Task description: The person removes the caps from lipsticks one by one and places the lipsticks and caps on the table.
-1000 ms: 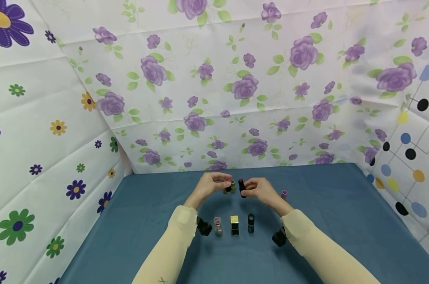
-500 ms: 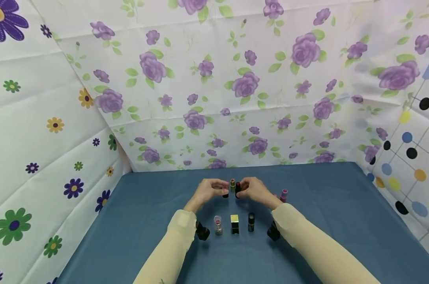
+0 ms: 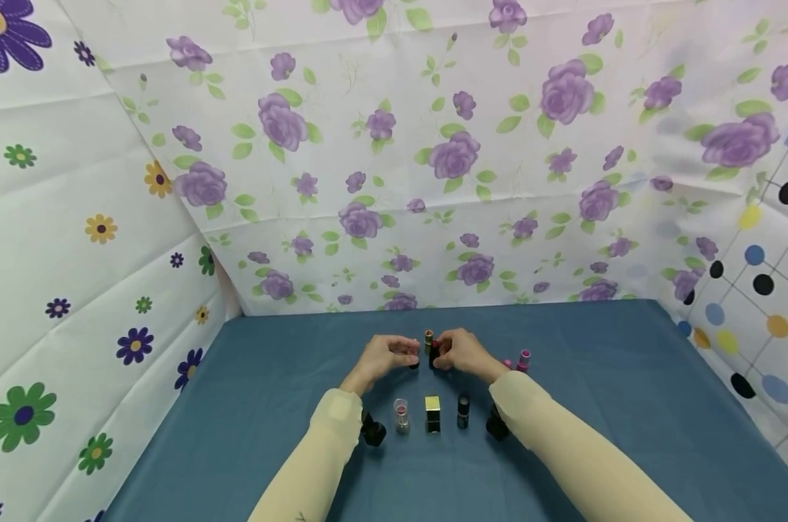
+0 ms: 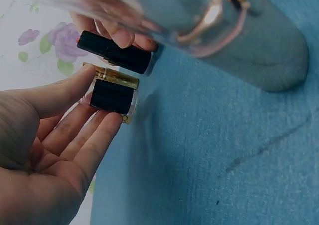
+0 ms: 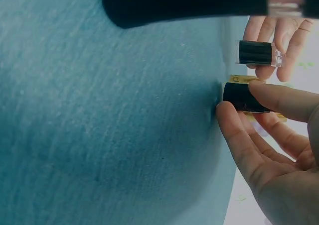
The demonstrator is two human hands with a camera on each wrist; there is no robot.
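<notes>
In the head view my left hand [image 3: 382, 357] pinches a short lipstick with a black middle and clear ends [image 4: 113, 96] between thumb and fingers. Just to its right, my right hand [image 3: 464, 354] grips a black lipstick [image 5: 241, 96] whose red tip [image 4: 79, 39] shows. Both lipsticks stand close together with a small gap between them, low over the blue cloth. Whether the black one touches the cloth I cannot tell. A gold lipstick [image 3: 428, 337] stands right behind, between the two hands.
Nearer me stand a clear-capped lipstick [image 3: 401, 417], a gold-topped black lipstick [image 3: 432, 415] and a black tube [image 3: 462, 411]. Behind my right wrist are a magenta lipstick [image 3: 523, 360] and a partly hidden pink one [image 3: 508, 363]. Patterned sheets [image 3: 341, 145] enclose the blue cloth [image 3: 289, 362].
My right hand has moved left and lowered the black lipstick beside the gold one. My left hand has shifted slightly left and down, still holding its lipstick.
</notes>
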